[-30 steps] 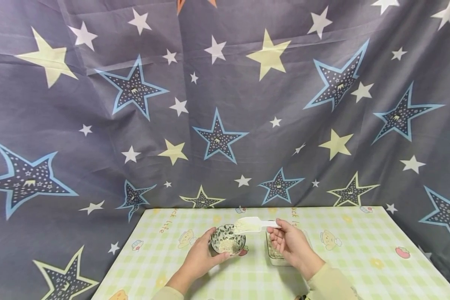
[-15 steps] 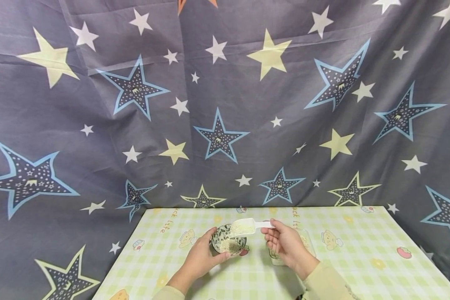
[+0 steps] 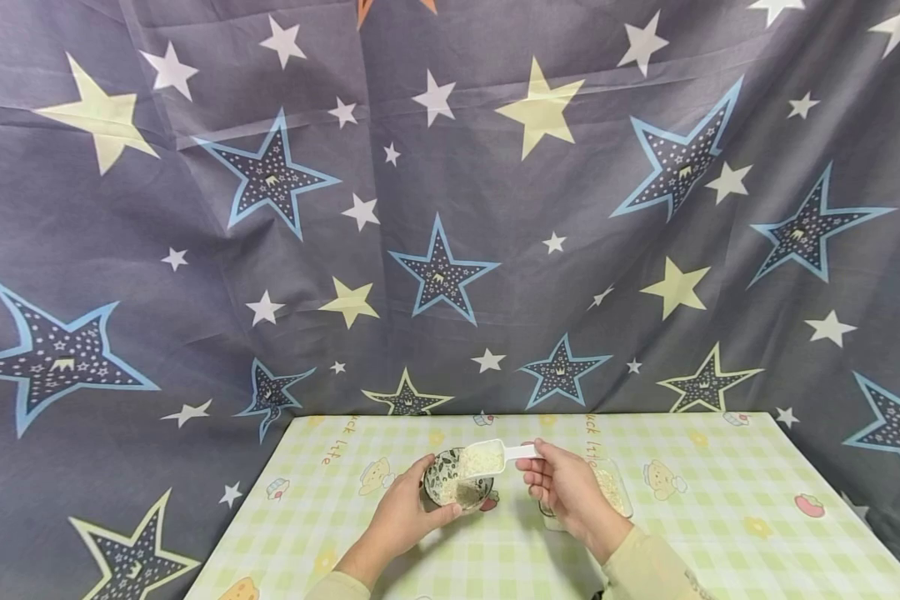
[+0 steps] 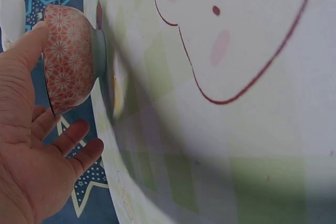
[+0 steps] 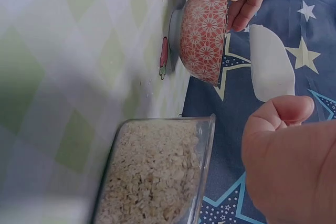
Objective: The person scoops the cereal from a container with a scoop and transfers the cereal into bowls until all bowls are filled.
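My left hand [image 3: 401,512] holds a small bowl [image 3: 437,482], thumb at the near rim. Dark leaf shapes decorate its inside, where pale oat flakes [image 3: 450,493] lie; outside, the bowl [image 5: 203,35] is red with white flowers. Between thumb and fingers, my right hand [image 3: 573,492] pinches the handle of a white scoop [image 3: 523,452]. Oat flakes fill the scoop, whose front end is above the bowl's right part. In the right wrist view, the scoop [image 5: 270,64] hides its load. The left wrist view shows the bowl's foot close to the tablecloth.
A clear square container [image 5: 206,150] of oat flakes stands right of the bowl, partly covered by my right hand in the head view. A green-checked cloth with cartoon prints covers the table [image 3: 720,533]. Behind it hangs a grey star-patterned curtain [image 3: 465,367].
My right hand has moved left, bringing the scoop slightly left and lower over the bowl. More of the oat container shows on the right. The left hand and bowl stay nearly still.
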Tool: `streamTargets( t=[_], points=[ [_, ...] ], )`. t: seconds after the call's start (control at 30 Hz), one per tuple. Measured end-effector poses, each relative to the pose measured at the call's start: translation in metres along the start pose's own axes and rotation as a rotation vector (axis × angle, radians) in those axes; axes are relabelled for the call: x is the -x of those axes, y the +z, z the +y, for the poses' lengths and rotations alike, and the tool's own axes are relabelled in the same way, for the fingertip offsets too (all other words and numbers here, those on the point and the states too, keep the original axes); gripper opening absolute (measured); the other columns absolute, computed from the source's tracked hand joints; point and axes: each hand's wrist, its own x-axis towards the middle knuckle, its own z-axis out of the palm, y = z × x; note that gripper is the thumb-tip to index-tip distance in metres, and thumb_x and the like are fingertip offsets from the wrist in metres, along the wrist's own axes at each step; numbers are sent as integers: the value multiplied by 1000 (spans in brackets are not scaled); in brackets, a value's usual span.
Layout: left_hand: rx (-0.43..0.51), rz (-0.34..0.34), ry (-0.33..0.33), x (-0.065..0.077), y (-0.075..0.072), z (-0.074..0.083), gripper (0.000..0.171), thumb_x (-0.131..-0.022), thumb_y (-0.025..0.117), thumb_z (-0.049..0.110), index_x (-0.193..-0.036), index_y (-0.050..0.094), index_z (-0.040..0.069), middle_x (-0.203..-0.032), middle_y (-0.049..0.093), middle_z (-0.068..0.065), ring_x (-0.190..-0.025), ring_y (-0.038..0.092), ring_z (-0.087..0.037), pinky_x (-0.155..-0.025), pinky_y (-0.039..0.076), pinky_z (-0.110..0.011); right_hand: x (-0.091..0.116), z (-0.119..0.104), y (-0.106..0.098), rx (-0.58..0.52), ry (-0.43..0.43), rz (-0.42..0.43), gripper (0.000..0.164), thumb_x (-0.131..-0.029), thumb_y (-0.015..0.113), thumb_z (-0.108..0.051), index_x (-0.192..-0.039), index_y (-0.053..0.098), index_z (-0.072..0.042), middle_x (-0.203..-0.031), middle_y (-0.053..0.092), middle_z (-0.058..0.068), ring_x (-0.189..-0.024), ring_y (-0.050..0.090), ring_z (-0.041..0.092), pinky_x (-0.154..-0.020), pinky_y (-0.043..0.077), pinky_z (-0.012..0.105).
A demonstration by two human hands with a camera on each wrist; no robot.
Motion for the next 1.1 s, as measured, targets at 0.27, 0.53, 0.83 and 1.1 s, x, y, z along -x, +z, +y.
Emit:
streamTargets(
  t=[0.27, 0.53, 0.83, 1.1],
  points=[
    [8, -10, -9, 0, -1, 0, 100, -85, 87, 53, -161, 42, 5, -157, 57, -22, -138, 58, -49, -114, 50, -66, 1, 1, 3, 59, -17, 5, 45, -114, 45, -28, -140, 57, 7, -89, 75, -2, -73, 59, 6, -59, 50, 16],
    [13, -5, -9, 1, -1, 1, 100, -85, 88, 52, -161, 43, 4, -155, 57, -25, -138, 58, -50, -113, 50, -67, 2, 2, 6, 98, -39, 6, 44, -114, 48, -28, -139, 59, 7, -90, 75, 0, -74, 60, 7, -60, 51, 18],
    [4, 1, -9, 1, -1, 2, 100, -85, 88, 52, -160, 44, 4, -152, 59, -25, -134, 60, -49, -111, 52, -66, 4, 2, 11, 117, -77, 15, 40, -113, 51, -25, -135, 62, 7, -86, 75, 0, -70, 59, 7, -57, 50, 19],
    [-3, 6, -5, 1, 0, 2, 101, -83, 89, 51, -160, 44, 3, -152, 59, -24, -136, 60, -49, -113, 51, -66, 5, 2, 14, 151, -120, 34, 34, -112, 52, -21, -129, 67, 6, -85, 76, 2, -69, 59, 9, -56, 49, 20]
  ],
)
